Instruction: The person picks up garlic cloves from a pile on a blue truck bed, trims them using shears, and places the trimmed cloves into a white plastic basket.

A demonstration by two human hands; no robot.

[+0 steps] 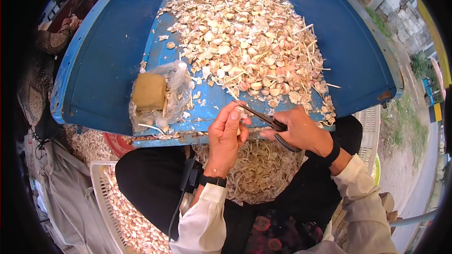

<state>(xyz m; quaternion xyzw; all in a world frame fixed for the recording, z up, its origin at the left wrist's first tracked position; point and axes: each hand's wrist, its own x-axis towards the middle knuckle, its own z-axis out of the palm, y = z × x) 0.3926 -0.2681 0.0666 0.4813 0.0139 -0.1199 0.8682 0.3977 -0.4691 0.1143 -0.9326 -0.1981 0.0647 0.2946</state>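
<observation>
My left hand [227,129] pinches a small garlic clove [243,113] between thumb and fingers, over the front edge of the blue metal tray [202,113]. In my right hand [301,131] are dark scissors [269,120], their blades pointing left and reaching the clove. Whether the blades touch it is too small to tell. Beyond both hands a wide heap of garlic cloves [249,42], mixed with dry skins and stalks, covers the middle of the tray. A tan block [149,91] in a clear plastic bag [177,77] lies on the tray, left of my left hand.
A pale crate [100,183] of cloves stands at the lower left, beside my leg. Skins and stalks [259,169] are piled below the tray between my knees. At the left, part of a person in grey clothing [70,183] shows. Another pale crate [370,131] is at the right.
</observation>
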